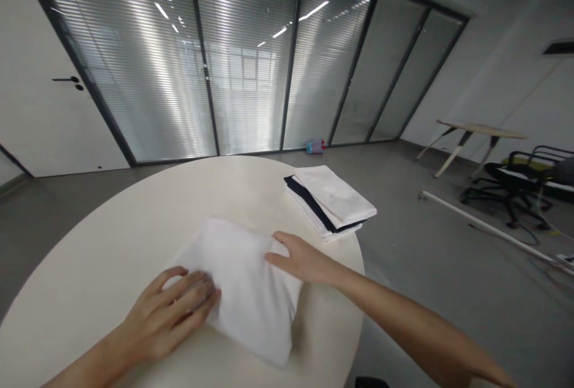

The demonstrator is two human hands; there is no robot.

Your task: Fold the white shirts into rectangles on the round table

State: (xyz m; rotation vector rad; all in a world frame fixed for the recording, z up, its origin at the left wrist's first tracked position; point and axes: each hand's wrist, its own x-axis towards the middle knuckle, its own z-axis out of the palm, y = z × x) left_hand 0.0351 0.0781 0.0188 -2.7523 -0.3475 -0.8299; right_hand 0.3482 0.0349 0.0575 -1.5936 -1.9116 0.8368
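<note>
A folded white cloth [251, 280], perhaps a garment, is held over the near part of the round table. Its lower right corner hangs loose and seems to stand off the tabletop. My left hand [173, 307] is at the cloth's left edge, its fingers curled on top and a little blurred; the thumb is hidden. On the opposite edge, my right hand [298, 256] pinches the fabric between thumb and fingers. Beyond my right hand lies a neat stack of folded cloths [334, 196], white with a dark layer between.
The round white table [112, 238] curves away in front, and the stack sits by its right edge. A pink and blue object [315, 146] lies on the floor near the glass partition. At right are a wooden-topped table [482, 130], a black office chair [515, 179] and a white pole [484, 223].
</note>
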